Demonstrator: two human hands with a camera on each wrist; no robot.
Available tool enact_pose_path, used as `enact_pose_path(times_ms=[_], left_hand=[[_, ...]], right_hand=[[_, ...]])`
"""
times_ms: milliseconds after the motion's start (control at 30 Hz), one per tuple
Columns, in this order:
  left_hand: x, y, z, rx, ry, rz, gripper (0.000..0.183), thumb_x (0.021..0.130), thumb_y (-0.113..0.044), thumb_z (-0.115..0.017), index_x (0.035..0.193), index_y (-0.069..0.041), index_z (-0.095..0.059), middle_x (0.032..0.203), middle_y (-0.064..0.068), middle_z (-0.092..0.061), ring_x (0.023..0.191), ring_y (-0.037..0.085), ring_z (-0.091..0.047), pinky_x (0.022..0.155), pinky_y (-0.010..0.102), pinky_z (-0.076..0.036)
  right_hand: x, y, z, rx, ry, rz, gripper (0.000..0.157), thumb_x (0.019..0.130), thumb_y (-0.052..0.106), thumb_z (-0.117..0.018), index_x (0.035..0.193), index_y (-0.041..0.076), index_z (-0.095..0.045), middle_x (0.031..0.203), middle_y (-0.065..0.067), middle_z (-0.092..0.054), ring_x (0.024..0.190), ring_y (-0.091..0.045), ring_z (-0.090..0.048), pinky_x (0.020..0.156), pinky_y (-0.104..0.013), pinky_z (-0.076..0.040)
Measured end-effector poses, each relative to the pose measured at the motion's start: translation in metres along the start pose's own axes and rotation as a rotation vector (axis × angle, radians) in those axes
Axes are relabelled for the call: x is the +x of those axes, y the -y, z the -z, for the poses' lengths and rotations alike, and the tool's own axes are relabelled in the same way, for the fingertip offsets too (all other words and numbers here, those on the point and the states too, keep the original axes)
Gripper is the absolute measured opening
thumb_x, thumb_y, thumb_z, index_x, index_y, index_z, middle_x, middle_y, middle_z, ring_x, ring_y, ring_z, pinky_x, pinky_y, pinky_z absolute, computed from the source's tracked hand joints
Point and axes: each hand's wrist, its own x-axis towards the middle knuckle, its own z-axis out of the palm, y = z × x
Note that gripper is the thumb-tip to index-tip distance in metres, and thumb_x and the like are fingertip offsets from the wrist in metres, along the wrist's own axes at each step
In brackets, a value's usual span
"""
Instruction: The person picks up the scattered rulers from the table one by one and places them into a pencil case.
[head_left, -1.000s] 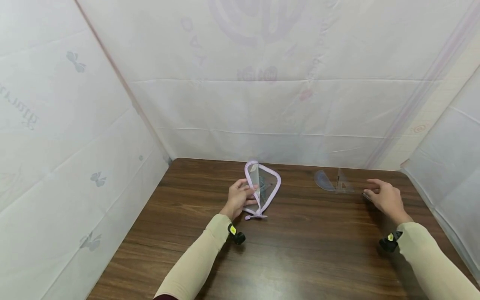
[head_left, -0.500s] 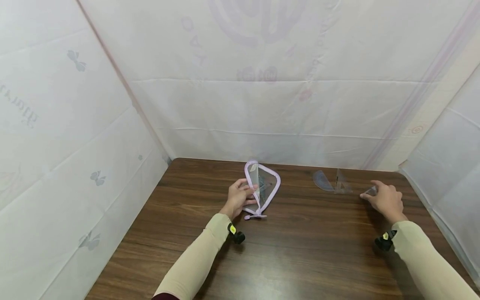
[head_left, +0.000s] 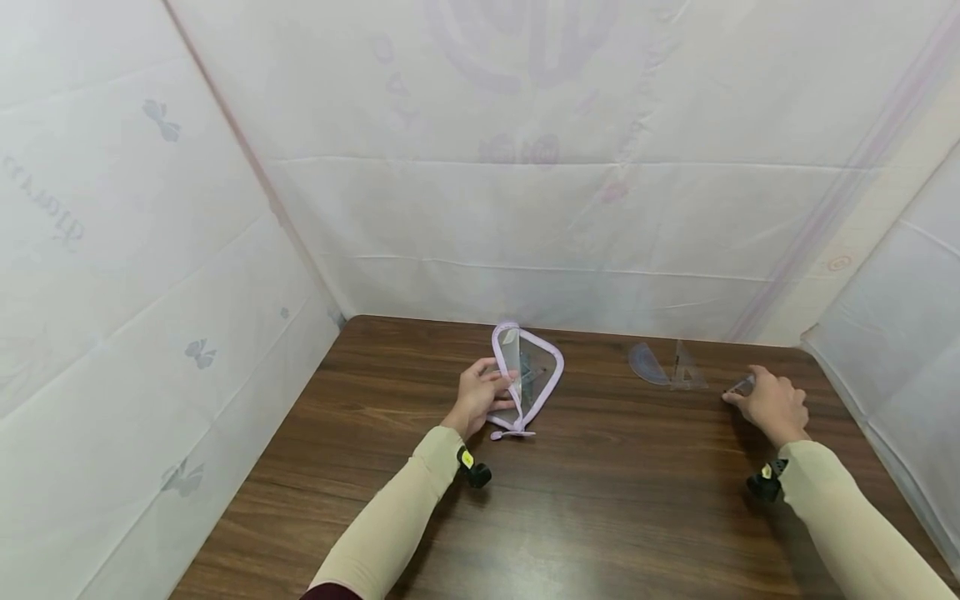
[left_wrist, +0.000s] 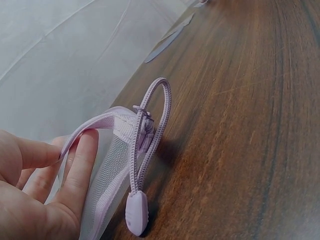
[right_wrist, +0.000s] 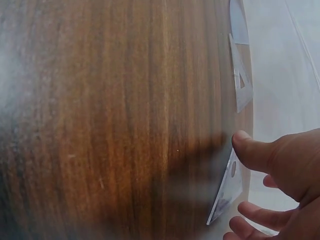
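Observation:
My left hand (head_left: 474, 398) pinches the lilac-trimmed edge of a see-through mesh zip pouch (head_left: 557, 379), holding its mouth apart. Through the mesh a clear drawing tool shows faintly. A lilac cord loop with a plastic zipper pull (left_wrist: 136, 212) hangs from the pouch's near end. Over at the right of the table, my right hand (head_left: 776, 406) holds a clear plastic set square (right_wrist: 229, 182) by its edges, thumb at the top corner and fingers behind. It is tilted, with a round hole near the thumb.
Left of the right hand, a second clear set square (head_left: 684, 379) and a bluish clear protractor (head_left: 647, 365) lie near the back edge of the wooden table (head_left: 600, 492). White patterned sheeting (head_left: 480, 217) rises behind the table and at both sides.
The set square in my right hand has turned from nearly edge-on to showing its face, and that hand has shifted slightly towards me. My left hand and the pouch stay put.

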Motion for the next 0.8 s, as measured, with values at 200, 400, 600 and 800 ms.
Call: enact_pose_path(times_ms=[200, 400, 600, 800], left_hand=[[-0.001, 0.0, 0.0, 0.002, 0.009, 0.005, 0.044, 0.096, 0.005, -0.067, 0.137, -0.001, -0.053, 0.123, 0.02, -0.07, 0.073, 0.017, -0.068, 0.069, 0.038, -0.066], [0.0, 0.0, 0.0, -0.004, 0.01, 0.009, 0.045, 0.096, 0.003, -0.068, 0.138, -0.001, -0.052, 0.124, 0.021, -0.07, 0.074, 0.018, -0.068, 0.07, 0.039, -0.066], [0.0, -0.001, -0.001, -0.006, 0.007, 0.01, 0.044, 0.097, 0.003, -0.068, 0.138, -0.001, -0.052, 0.125, 0.02, -0.07, 0.074, 0.018, -0.069, 0.069, 0.038, -0.066], [0.001, 0.001, 0.0, -0.007, 0.004, 0.011, 0.044, 0.096, 0.002, -0.069, 0.137, -0.001, -0.053, 0.123, 0.021, -0.07, 0.073, 0.017, -0.068, 0.071, 0.04, -0.066]], right_hand=[[0.002, -0.003, 0.0, -0.007, 0.02, -0.025, 0.082, 0.097, 0.032, -0.072, 0.154, -0.004, -0.027, 0.135, -0.048, -0.034, 0.12, -0.071, -0.032, 0.09, -0.078, -0.042], [0.006, -0.005, 0.001, -0.004, 0.025, -0.026, 0.079, 0.098, 0.029, -0.07, 0.155, -0.005, -0.026, 0.137, -0.047, -0.035, 0.12, -0.07, -0.034, 0.087, -0.077, -0.044], [0.009, -0.005, 0.002, -0.01, 0.026, -0.038, 0.08, 0.098, 0.026, -0.069, 0.157, -0.004, -0.023, 0.136, -0.046, -0.036, 0.119, -0.068, -0.037, 0.083, -0.075, -0.046], [0.012, -0.003, 0.0, -0.001, 0.039, -0.055, 0.082, 0.099, 0.021, -0.068, 0.157, -0.006, -0.018, 0.135, -0.048, -0.035, 0.12, -0.069, -0.036, 0.086, -0.076, -0.045]])
